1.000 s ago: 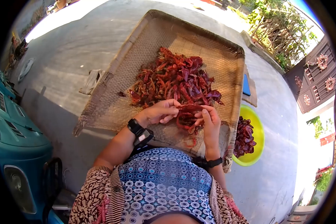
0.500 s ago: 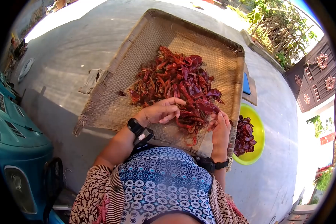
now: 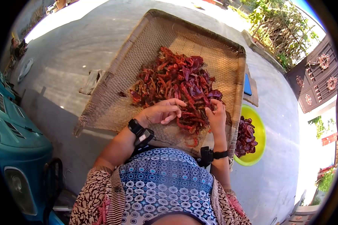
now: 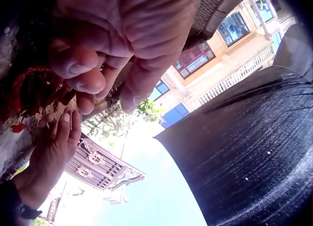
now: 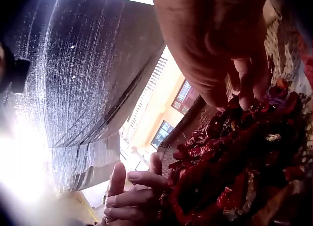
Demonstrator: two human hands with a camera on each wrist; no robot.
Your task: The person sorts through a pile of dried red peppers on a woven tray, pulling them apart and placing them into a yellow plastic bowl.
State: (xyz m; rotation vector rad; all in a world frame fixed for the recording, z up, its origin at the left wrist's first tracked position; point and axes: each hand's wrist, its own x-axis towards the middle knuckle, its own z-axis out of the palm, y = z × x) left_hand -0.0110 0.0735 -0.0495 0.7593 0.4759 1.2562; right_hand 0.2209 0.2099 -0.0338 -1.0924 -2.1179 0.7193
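Observation:
A heap of dried red chilies (image 3: pixel 176 82) lies in a woven tray (image 3: pixel 112 101) in front of the person. The left hand (image 3: pixel 163 111) hovers at the near edge of the heap, its fingers loosely bent with nothing between them. At the heap's right side is the right hand (image 3: pixel 217 118), thumb and index finger spread apart. In the right wrist view its fingertips are right at the chilies (image 5: pixel 234 157), and no chili shows between them. The left wrist view shows the left hand (image 4: pixel 117 45) with relaxed fingers.
A yellow-green basin (image 3: pixel 263 135) with dark red chilies (image 3: pixel 246 138) stands on the ground to the right of the tray. A blue flat object (image 3: pixel 247 84) lies by the tray's right edge. At the left is a teal vehicle (image 3: pixel 22 146).
Both hands were at a chili; then the right hand drew it rightward, away from the left. Now the right hand is back over the heap, with no chili between thumb and index finger.

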